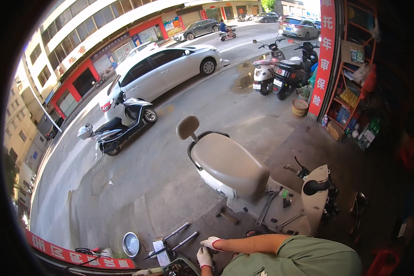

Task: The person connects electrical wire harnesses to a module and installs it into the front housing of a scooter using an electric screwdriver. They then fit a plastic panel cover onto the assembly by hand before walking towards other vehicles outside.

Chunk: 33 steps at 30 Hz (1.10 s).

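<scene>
Both my hands wear white gloves and are close together at the lower middle. My right hand (211, 243) reaches in from the right with its fingers drawn together. Just below it is my left hand (204, 257), its fingers bent up toward the right one. Anything between the fingers is too small to make out. Left of the hands lies a front fork with two silver tubes (185, 240), beside a white sheet (161, 254). A round metal bowl (131, 244) stands further left. A hammer (226, 215) lies on the ground beyond my right hand.
A beige scooter (230, 161) stands ahead, with a large wrench (265, 208) and a small green box (285, 193) on its floorboard. A silver scooter (124, 123) and white car (161, 69) are farther out. Shelves (349, 83) line the right; a dark rounded object (181, 267) sits below.
</scene>
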Each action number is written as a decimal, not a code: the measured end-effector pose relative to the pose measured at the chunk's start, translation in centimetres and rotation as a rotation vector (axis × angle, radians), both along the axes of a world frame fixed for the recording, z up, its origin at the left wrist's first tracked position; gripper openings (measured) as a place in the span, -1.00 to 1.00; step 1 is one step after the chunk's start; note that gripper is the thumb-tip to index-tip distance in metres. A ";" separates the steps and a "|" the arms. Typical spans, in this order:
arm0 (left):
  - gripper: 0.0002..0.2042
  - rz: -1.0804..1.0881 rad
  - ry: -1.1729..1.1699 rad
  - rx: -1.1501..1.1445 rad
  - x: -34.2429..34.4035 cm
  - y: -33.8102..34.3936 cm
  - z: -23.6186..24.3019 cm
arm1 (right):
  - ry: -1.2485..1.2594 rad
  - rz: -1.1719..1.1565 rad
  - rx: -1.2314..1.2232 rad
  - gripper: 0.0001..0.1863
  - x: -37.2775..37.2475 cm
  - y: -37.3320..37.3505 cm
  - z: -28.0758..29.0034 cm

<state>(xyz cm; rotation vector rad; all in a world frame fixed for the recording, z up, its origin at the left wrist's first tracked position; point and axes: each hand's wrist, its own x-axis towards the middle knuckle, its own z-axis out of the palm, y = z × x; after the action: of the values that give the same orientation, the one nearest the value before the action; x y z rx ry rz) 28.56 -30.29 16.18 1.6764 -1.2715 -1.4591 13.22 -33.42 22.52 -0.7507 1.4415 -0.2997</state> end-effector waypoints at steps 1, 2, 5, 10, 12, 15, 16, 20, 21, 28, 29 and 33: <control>-0.69 0.019 -0.005 -0.063 0.6 0.2 -0.1 | -0.008 -0.012 -0.066 -0.35 0.5 0.3 0.4; -0.69 0.042 -0.005 -0.060 1.4 0.5 -0.1 | 0.031 0.033 -0.117 -0.33 1.0 0.3 0.8; -0.71 0.170 0.003 0.041 1.7 1.2 2.4 | 0.130 0.041 -0.128 -0.25 2.0 0.7 0.2; -0.58 -0.010 0.427 0.283 4.7 2.5 6.8 | 0.034 0.030 -0.135 0.01 5.9 0.6 -1.4; -0.63 -0.067 0.425 0.236 4.8 2.7 7.3 | 0.068 0.076 -0.069 -0.03 6.5 -0.5 -1.6; -0.73 -0.062 0.414 0.137 6.6 3.1 7.8 | 0.070 0.153 0.003 -0.13 8.7 -2.0 -0.5; -0.75 -0.064 0.410 0.058 7.1 2.9 7.4 | 0.060 0.162 0.031 -0.16 9.6 -2.6 -0.4; -0.81 -0.057 0.409 -0.008 9.0 1.4 7.1 | 0.060 0.140 0.047 -0.22 13.0 -4.1 -1.8; -0.82 -0.047 0.404 -0.026 9.7 1.2 7.3 | 0.064 0.253 -0.043 -0.23 13.5 -4.5 -2.0; -0.85 -0.115 0.446 0.060 11.1 -3.4 7.8 | -0.004 0.403 -0.128 -0.36 14.4 -8.9 -6.1; -0.84 -0.146 0.469 0.101 10.6 -4.5 8.4 | -0.098 0.275 -0.069 -0.39 13.5 -9.4 -8.0; -0.82 -0.207 0.384 0.166 14.2 -9.2 8.5 | -0.522 -0.043 0.208 -0.46 17.1 -12.7 -7.4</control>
<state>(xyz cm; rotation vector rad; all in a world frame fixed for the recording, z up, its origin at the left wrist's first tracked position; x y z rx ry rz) 42.74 -39.49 24.65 1.3019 -1.1576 -1.9460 30.31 -46.13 15.12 -0.4286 0.9746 -0.3425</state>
